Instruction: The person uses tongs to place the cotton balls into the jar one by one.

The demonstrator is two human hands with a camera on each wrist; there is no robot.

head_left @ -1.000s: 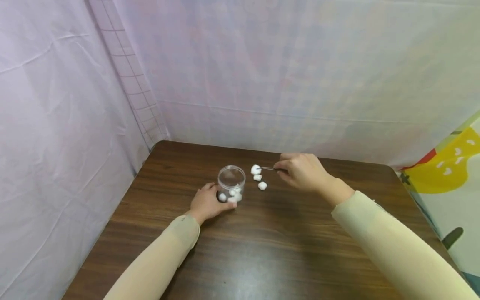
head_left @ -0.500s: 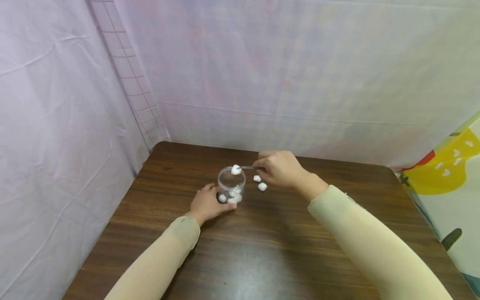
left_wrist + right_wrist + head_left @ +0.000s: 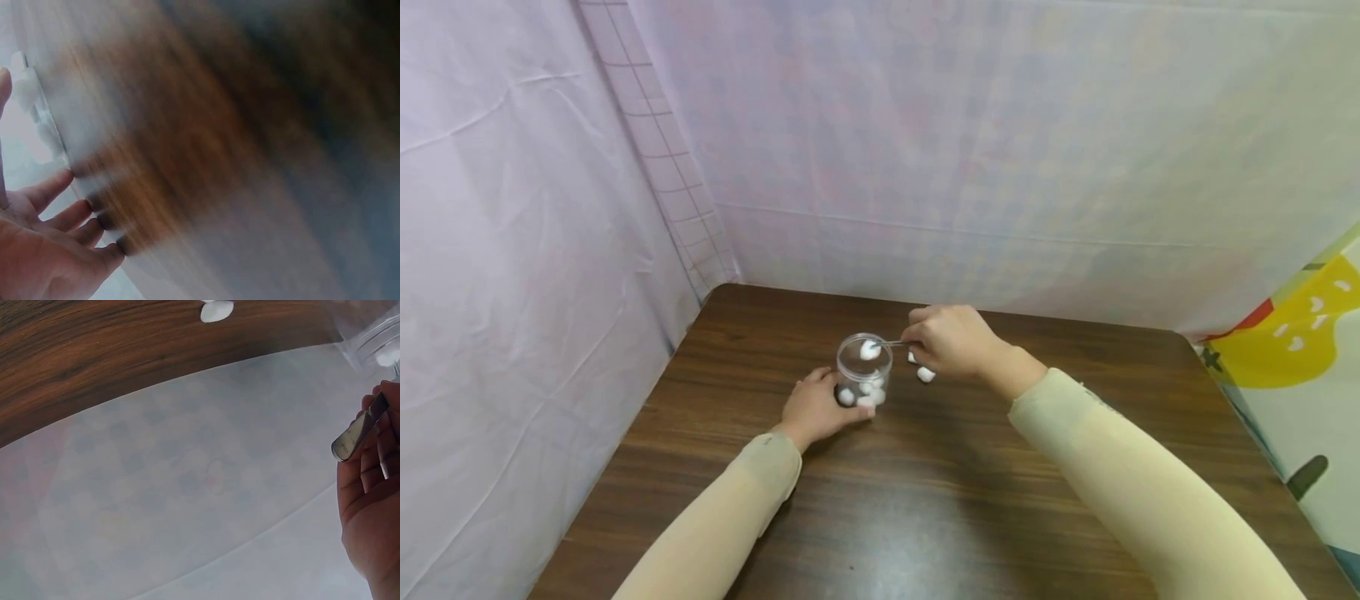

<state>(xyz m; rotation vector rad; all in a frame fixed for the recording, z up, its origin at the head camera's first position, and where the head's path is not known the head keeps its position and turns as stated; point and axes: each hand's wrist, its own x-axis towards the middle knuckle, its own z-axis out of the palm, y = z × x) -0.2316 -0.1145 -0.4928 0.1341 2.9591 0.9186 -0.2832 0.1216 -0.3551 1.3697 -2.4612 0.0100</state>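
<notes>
My left hand [image 3: 812,408] holds a clear round jar [image 3: 844,367] low on its side, thumb across the front and fingers at its left. Several white cotton balls [image 3: 871,389] lie at the bottom of the jar. My right hand [image 3: 953,340] pinches metal tweezers [image 3: 895,342], whose blunt end [image 3: 351,440] sticks out of the hand in the right wrist view. At their tips a cotton ball [image 3: 870,350] sits within the jar's mouth. In the left wrist view the left fingers [image 3: 65,215] are spread near the tabletop.
A loose cotton ball [image 3: 926,375] lies right of the jar, with another [image 3: 912,357] partly hidden behind the right hand. The brown wooden table [image 3: 880,500] ends at a pale hanging cloth [image 3: 970,167] behind and another at the left.
My right hand has carried a cotton ball in the tweezers from the table leftward to the jar, then lowered it into the mouth. The left hand and jar stay put.
</notes>
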